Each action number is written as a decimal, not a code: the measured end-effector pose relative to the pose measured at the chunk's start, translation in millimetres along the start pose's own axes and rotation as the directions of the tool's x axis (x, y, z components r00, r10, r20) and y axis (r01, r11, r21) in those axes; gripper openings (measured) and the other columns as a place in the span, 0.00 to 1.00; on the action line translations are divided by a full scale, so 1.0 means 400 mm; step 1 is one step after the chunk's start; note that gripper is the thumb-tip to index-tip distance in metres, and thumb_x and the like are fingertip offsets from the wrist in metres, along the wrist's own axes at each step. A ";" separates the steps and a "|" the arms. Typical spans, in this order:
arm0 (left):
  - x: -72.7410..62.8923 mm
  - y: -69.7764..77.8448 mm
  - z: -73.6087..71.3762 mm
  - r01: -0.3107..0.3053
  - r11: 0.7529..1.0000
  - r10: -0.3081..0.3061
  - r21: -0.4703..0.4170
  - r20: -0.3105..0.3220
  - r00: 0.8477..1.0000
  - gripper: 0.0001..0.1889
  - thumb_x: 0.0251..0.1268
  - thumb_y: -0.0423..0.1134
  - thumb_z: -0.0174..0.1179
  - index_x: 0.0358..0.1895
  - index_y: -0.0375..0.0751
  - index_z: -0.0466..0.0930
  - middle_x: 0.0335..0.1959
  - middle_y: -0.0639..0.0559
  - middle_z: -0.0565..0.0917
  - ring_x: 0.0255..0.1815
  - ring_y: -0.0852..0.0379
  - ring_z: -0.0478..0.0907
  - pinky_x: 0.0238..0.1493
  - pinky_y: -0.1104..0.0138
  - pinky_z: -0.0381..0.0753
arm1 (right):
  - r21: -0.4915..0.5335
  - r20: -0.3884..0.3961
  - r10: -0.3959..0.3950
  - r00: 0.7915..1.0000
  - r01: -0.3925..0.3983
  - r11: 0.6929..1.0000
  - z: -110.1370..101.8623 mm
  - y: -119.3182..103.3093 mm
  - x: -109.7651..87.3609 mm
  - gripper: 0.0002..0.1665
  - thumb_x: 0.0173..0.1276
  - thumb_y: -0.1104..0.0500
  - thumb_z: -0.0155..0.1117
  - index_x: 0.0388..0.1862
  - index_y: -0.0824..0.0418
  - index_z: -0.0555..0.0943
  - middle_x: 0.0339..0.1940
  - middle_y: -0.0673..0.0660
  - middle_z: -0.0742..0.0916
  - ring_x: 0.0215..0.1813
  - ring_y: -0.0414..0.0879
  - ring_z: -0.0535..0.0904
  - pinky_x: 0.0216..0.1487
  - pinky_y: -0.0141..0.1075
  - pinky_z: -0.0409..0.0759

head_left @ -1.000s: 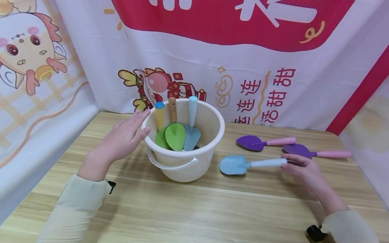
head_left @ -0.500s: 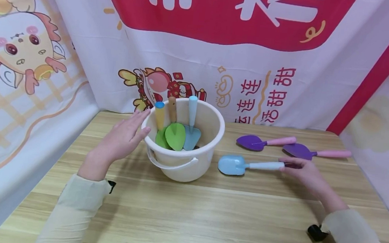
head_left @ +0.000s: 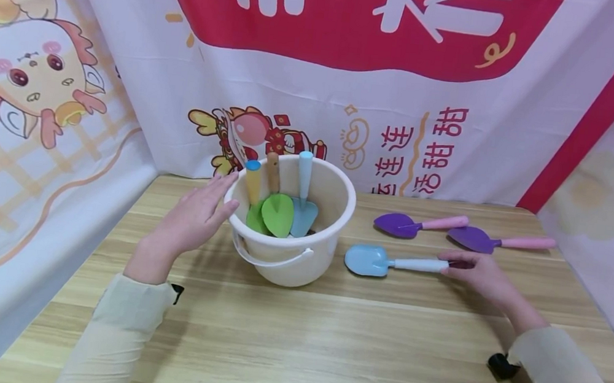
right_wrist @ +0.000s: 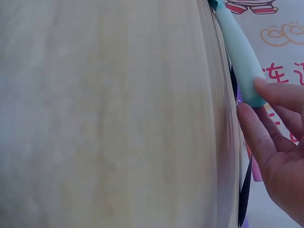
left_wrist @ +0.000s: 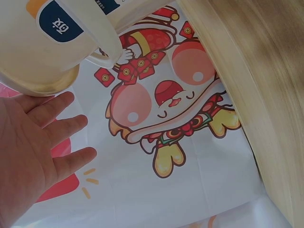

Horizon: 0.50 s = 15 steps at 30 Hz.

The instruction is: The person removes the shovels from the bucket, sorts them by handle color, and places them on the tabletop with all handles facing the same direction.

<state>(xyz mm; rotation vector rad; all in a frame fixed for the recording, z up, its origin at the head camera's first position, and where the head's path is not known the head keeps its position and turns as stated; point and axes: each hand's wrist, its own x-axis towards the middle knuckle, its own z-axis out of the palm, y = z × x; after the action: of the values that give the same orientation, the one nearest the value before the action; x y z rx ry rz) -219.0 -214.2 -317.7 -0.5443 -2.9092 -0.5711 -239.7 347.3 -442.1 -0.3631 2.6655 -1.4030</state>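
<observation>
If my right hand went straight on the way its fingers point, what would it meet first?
Your right hand pinches the blue trowel; past that, the white bucket looks first in line in the head view, though depth is hard to judge.

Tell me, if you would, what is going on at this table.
A person's right hand pinches the handle end of a light blue scoop, its blade towards the white bucket. The left hand touches the bucket at its rim. Three trowels stand handle-up inside it, while two purple trowels with pink handles lie on the wooden table.
</observation>
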 end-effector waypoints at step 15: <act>0.003 -0.003 0.000 -0.006 1.000 0.006 0.008 0.001 1.000 0.34 0.85 0.55 0.39 0.84 0.42 0.48 0.82 0.38 0.55 0.83 0.39 0.44 0.76 0.35 0.46 | -0.128 0.035 -0.027 0.999 0.032 0.991 -0.003 -0.013 0.010 0.23 0.70 0.62 0.71 0.60 0.72 0.82 0.54 0.69 0.87 0.54 0.56 0.83 0.47 0.26 0.79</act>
<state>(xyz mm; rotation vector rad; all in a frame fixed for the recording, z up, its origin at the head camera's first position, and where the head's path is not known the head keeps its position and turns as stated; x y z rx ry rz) -220.6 -214.8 -317.7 -0.5520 -2.9088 -0.5582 -242.9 344.4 -437.1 -0.4358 2.7413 -1.2248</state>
